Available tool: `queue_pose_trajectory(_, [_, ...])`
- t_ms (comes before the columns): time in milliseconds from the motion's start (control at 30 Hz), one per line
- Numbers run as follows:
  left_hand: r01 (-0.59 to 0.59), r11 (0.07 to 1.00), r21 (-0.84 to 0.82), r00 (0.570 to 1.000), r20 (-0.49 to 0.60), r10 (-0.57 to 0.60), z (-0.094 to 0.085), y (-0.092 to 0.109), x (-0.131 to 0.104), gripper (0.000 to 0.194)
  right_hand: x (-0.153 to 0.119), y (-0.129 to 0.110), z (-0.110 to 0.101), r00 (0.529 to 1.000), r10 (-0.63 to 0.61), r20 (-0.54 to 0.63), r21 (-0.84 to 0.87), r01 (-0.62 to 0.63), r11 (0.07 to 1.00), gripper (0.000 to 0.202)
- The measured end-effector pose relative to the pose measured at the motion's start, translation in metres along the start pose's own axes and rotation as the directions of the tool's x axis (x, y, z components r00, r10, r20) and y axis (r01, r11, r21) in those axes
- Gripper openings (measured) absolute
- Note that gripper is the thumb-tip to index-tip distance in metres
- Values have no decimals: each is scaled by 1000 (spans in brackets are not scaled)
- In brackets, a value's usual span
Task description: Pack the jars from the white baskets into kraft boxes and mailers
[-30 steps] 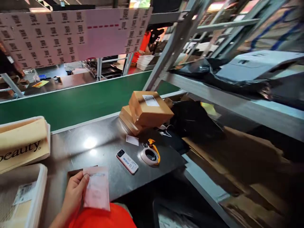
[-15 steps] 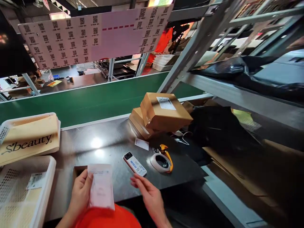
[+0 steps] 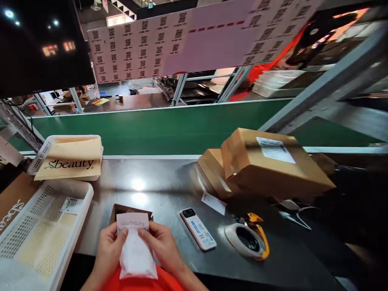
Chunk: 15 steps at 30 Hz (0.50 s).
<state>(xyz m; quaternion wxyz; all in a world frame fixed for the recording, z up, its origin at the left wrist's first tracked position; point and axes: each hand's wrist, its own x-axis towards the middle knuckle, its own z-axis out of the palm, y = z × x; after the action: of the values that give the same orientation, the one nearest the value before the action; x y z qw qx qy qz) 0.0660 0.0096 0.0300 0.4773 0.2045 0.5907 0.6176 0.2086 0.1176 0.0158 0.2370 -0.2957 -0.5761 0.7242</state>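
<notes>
A white paper packet [image 3: 137, 252] with faint print is held upright in front of the red clothing. My left hand [image 3: 109, 246] pinches its left edge, thumb on the front. On the other edge, my right hand [image 3: 165, 246] grips it the same way. Just behind the packet stands a small open brown box [image 3: 117, 211], partly hidden by it. To the right, a phone [image 3: 198, 230] lies on the metal table [image 3: 169, 182], beside a roll of tape [image 3: 242, 241] with a yellow-orange dispenser.
White baskets [image 3: 86, 204] stand at the left, one bearing an Sbeauty envelope [image 3: 72, 157]. Taped cardboard boxes [image 3: 273, 161] are at the right, near a white slip [image 3: 214, 203] and cable. Beyond the table runs a green belt [image 3: 151, 131], with a QR-code board [image 3: 212, 44] above.
My right hand has moved left from near the phone and taken hold of the packet's right side. The view has turned left, so more of the baskets and dark screen shows.
</notes>
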Motion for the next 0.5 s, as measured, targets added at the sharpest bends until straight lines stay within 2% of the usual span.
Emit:
queue_pose_trajectory(133, [-62,992,106,998,-9,63,-13,-1,-4,47,2,-7,3,996,75,54,60,-78,995,47])
queue_pose_trajectory(233, [-135,968,209,991,25,133,-24,-3,-5,39,2,-8,0,993,42,106,37,-46,998,39])
queue_pose_trajectory(333, [-262,919,296,965,66,254,-33,-2,-3,33,2,1,-6,997,20,71,9,-21,1000,33])
queue_pose_trajectory(400, [-418,849,324,908,175,380,-39,4,-1,29,2,10,-9,999,12,31,29,-13,999,26])
queue_pose_trajectory(500, [-611,718,334,787,353,506,-46,17,0,27,4,15,-13,998,-47,49,83,43,996,13])
